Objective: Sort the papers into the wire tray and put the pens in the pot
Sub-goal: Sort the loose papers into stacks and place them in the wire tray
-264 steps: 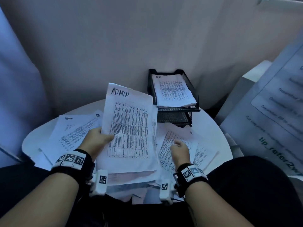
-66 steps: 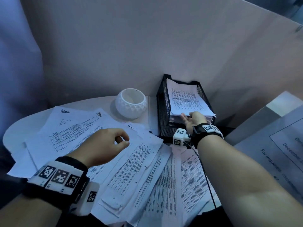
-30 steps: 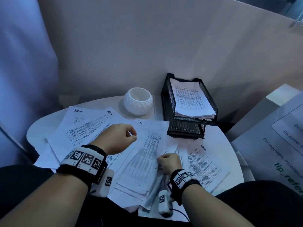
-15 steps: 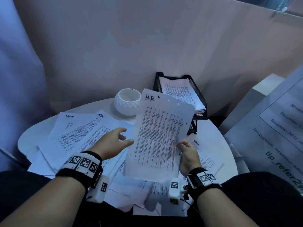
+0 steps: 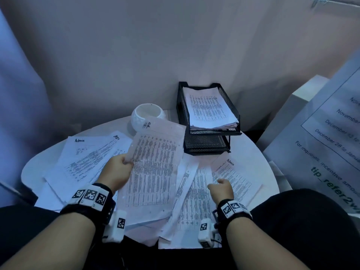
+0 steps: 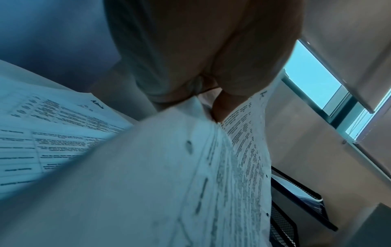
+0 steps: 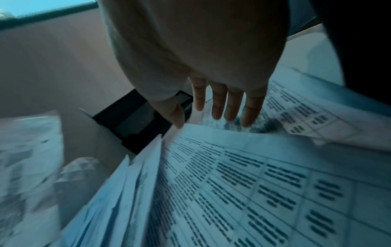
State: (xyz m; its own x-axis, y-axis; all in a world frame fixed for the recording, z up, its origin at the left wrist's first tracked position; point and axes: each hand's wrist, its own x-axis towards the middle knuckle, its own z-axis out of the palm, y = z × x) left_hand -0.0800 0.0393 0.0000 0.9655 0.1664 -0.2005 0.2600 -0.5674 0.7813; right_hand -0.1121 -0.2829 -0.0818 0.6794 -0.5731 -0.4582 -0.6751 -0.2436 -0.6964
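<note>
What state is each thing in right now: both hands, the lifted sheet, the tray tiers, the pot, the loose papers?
left hand: pinching the H.R sheet's left edge
right hand: open, fingers straight over the loose papers
H.R sheet: lifted, tilted
wire tray: top tier stacked, lower tier looks empty
pot: upright, no pens showing
loose papers: unsorted on the table

Head view downward; wrist views close over papers (image 5: 196, 199).

Black wire tray (image 5: 208, 141), white pot (image 5: 136, 119)

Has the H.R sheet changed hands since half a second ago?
Yes. The left hand now pinches the H.R sheet; the right hand has let go, hovering over papers below the wire tray.
</note>
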